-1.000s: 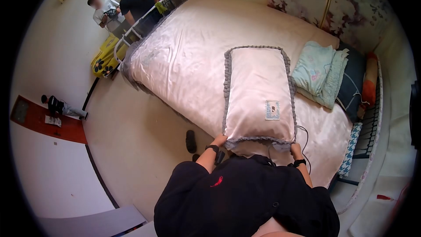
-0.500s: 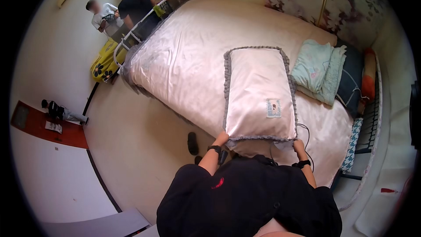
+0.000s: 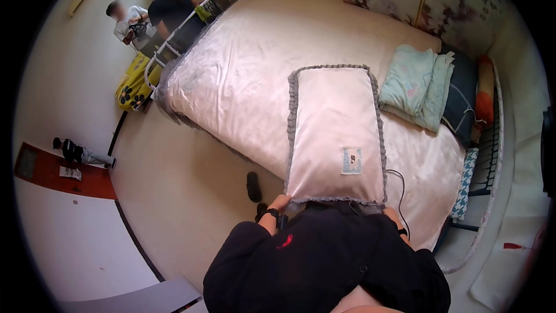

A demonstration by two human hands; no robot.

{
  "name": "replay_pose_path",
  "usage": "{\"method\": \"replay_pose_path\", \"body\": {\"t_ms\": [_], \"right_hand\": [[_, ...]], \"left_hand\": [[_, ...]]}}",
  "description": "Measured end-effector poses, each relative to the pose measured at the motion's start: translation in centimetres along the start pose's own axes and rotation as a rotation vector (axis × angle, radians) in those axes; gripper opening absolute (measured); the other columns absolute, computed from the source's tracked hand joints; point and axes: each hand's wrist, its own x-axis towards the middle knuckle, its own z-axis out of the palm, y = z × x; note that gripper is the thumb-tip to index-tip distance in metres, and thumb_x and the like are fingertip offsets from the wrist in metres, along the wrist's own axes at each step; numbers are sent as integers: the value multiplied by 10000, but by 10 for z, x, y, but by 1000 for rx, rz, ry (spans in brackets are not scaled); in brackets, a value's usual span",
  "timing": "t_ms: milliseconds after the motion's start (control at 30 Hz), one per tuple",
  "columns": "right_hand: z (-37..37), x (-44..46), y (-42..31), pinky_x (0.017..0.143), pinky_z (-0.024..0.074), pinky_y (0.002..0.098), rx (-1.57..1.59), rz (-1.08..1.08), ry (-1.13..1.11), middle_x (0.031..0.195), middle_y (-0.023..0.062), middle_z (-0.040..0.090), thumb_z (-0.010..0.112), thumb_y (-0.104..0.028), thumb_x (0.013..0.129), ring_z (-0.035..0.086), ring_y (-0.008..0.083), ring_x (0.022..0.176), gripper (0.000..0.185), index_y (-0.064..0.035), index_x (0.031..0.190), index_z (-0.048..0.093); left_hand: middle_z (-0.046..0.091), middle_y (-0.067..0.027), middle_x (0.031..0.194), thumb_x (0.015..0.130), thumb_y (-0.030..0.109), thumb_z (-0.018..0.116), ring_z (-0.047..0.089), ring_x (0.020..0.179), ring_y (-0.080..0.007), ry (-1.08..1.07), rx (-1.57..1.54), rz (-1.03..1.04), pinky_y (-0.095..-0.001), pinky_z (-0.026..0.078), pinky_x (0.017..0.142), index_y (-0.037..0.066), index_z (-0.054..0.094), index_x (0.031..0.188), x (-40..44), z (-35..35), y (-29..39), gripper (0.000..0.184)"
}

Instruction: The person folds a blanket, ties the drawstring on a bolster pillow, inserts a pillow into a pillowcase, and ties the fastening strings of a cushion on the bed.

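Observation:
A pale pink satin pillow (image 3: 333,122) with a grey ruffled border lies lengthwise in front of me, over the pink sheet of the bed (image 3: 255,81). A small blue-edged patch (image 3: 351,161) shows on its near part. My left hand (image 3: 281,202) is closed on the pillow's near left corner. At the near right corner, my right hand (image 3: 392,215) is closed too, its fingers partly hidden. Both wrists carry dark bands. A dark cord (image 3: 403,197) curves over the sheet beside my right hand.
A folded mint quilt (image 3: 408,84) and a dark pillow (image 3: 461,93) lie at the bed's right end, by the metal bed frame (image 3: 489,156). Dark slippers (image 3: 253,187) sit on the floor. Two people (image 3: 171,11) stand beyond the far left end; another person (image 3: 81,153) is near the red door (image 3: 35,168).
Both hands have drawn the pillow's near end toward my body. The pillow now sits slightly lower and further left in view.

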Motion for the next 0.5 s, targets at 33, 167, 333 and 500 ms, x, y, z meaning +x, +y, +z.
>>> {"method": "replay_pose_path", "body": {"t_ms": [33, 167, 333, 500], "right_hand": [[5, 4, 4, 535, 444, 425, -27, 45, 35, 618, 222, 590, 440, -129, 659, 589, 348, 558, 262, 61, 739, 602], [22, 36, 56, 545, 444, 425, -136, -238, 224, 639, 223, 599, 428, -125, 680, 592, 344, 562, 279, 67, 771, 608], [-8, 31, 42, 556, 462, 372, 78, -23, 127, 700, 196, 618, 430, -87, 704, 612, 274, 614, 246, 36, 823, 605], [-30, 31, 26, 590, 480, 329, 485, 45, 267, 766, 148, 602, 498, -65, 739, 593, 231, 628, 194, 26, 893, 572]], "left_hand": [[555, -94, 694, 782, 314, 507, 466, 521, -182, 0, 0, -3, -332, 335, 450, -32, 589, 859, 1, -2, -2, 364], [552, -131, 655, 784, 405, 530, 469, 495, -196, -34, 154, 5, -341, 348, 447, -49, 583, 817, 7, -15, -8, 459], [553, -147, 639, 780, 465, 529, 494, 481, -218, -20, 257, -78, -341, 373, 445, -47, 595, 837, 7, -19, -5, 519], [594, -154, 683, 733, 425, 582, 569, 524, -261, -5, 291, -19, -356, 426, 461, -49, 616, 866, -6, -19, 4, 494]]}}
